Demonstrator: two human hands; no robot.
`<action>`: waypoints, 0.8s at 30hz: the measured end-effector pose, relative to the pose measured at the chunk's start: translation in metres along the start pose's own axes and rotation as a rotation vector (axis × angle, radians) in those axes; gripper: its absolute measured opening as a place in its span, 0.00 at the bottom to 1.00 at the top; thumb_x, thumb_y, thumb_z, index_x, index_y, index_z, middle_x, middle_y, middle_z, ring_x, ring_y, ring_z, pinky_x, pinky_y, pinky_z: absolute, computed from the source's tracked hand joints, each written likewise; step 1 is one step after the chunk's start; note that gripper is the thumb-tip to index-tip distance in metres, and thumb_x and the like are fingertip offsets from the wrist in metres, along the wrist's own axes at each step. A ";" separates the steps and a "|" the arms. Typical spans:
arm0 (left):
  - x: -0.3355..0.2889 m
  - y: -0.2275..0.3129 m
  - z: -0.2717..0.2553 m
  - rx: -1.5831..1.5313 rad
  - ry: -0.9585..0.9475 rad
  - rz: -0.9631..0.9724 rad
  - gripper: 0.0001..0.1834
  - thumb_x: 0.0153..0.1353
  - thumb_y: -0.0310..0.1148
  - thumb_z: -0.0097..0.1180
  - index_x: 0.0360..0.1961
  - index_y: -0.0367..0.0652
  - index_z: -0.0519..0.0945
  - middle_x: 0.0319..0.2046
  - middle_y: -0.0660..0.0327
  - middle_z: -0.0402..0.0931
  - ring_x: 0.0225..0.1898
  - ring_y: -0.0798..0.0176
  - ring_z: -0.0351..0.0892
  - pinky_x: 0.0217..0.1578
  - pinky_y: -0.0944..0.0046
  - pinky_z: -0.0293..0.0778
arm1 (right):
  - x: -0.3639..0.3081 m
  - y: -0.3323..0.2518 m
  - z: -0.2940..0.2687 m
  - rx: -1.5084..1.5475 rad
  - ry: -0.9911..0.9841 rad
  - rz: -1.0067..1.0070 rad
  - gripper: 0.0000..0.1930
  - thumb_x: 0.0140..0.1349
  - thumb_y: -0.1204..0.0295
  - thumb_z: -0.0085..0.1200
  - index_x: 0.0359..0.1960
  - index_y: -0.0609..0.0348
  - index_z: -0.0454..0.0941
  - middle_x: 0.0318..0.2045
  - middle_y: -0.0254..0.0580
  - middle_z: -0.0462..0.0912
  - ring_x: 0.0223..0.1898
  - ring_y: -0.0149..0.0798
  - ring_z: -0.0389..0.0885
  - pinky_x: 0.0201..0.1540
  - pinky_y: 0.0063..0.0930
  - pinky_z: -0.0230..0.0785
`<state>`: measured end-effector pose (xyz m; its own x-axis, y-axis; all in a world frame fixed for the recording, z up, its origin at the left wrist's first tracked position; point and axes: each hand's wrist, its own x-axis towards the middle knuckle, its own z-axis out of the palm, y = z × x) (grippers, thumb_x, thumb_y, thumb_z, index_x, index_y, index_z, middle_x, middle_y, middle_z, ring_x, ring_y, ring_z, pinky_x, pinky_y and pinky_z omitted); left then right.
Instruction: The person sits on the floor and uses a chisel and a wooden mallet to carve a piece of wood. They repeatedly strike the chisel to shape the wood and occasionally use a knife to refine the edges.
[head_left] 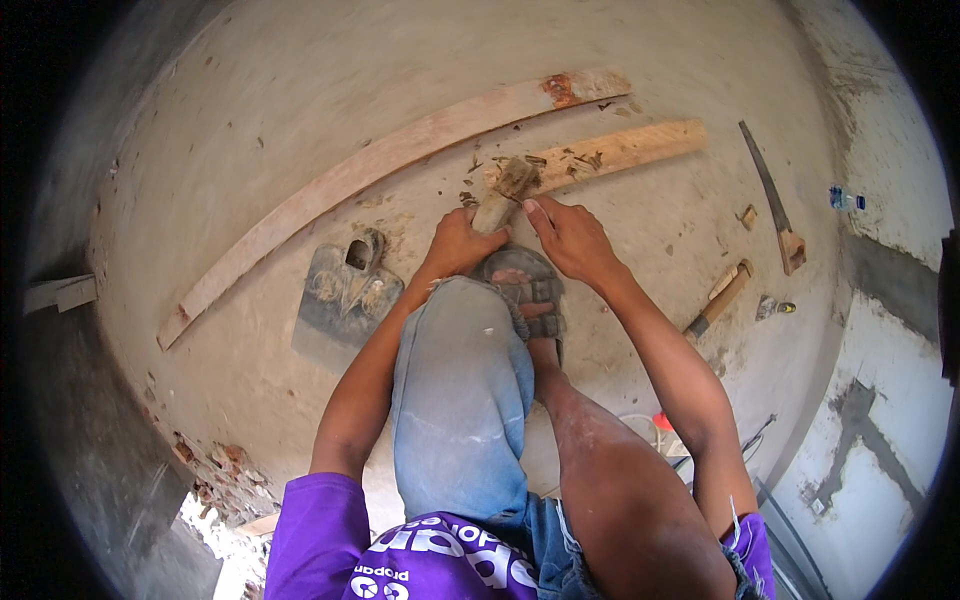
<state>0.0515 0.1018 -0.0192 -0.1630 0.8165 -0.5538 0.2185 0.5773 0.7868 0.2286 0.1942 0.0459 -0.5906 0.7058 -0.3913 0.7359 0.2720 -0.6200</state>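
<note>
Grasps a short, dusty, wooden-looking piece [490, 213] in the left hand [462, 243], fingers wrapped about its near end, over the middle of the floor [250, 150]. Curls the right hand [572, 240] just beside, thumb extended toward the piece; impossible to make out any hold there. Points, along its long axis, away from the body toward the floor's far edge, leaning slightly right, darker chunky end foremost. Overlaps the left end of a short plank [640, 148]; hard to judge if touching. Scattered on and around: dark shavings [585, 162]. Just below, a sandalled foot [520, 290]. Nearer the far edge, a long board [370, 165], slanting from near left to far right. Toward the left, a dusty grey scoop-like thing [340, 290] with looped handle and dark hollow, contents hidden. Toward the right edge, a handsaw [768, 190], grip nearest the body, a wood-and-dark tool [722, 296] and a small scraper [772, 307]. By that edge, a clear-and-blue bottle [848, 200], contents too small to discern.
</note>
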 end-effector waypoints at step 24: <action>0.000 0.000 0.003 0.036 0.030 0.012 0.26 0.49 0.44 0.67 0.42 0.32 0.84 0.33 0.42 0.85 0.37 0.46 0.87 0.42 0.54 0.79 | 0.003 -0.001 -0.012 -0.145 -0.113 -0.020 0.21 0.74 0.53 0.43 0.38 0.60 0.78 0.26 0.58 0.83 0.33 0.62 0.82 0.38 0.55 0.72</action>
<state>0.0544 0.1020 -0.0205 -0.1884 0.8232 -0.5356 0.2553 0.5676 0.7827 0.2297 0.2034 0.0536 -0.6331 0.6232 -0.4591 0.7588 0.3825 -0.5272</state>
